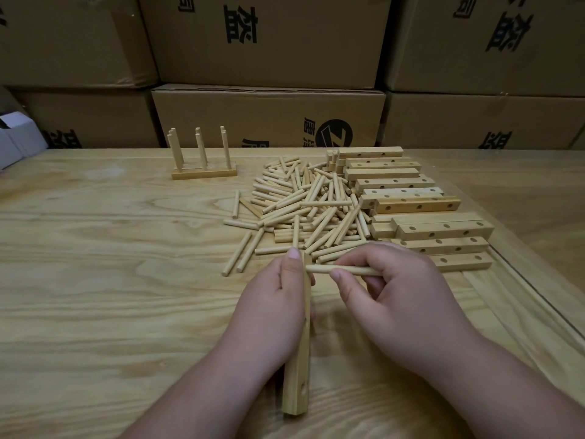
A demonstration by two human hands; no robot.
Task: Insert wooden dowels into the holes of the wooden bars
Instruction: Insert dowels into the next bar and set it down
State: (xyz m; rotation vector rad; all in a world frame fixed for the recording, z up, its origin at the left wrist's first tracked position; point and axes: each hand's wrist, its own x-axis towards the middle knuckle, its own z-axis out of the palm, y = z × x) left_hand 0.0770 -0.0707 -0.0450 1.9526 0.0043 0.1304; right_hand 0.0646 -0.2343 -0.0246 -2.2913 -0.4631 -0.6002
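Nearest: left hand (272,308) wrapped round a bar (299,369) held lengthwise above the surface (110,280), thumb up along its far end. Right hand (392,299) pinching a dowel (342,269), level, tip touching the bar's top end. Beyond: loose dowel heap (304,210), stacked drilled bars (421,210) just right of it. Farther left: finished bars (204,173) with upright dowels. Behind: cartons (269,118).
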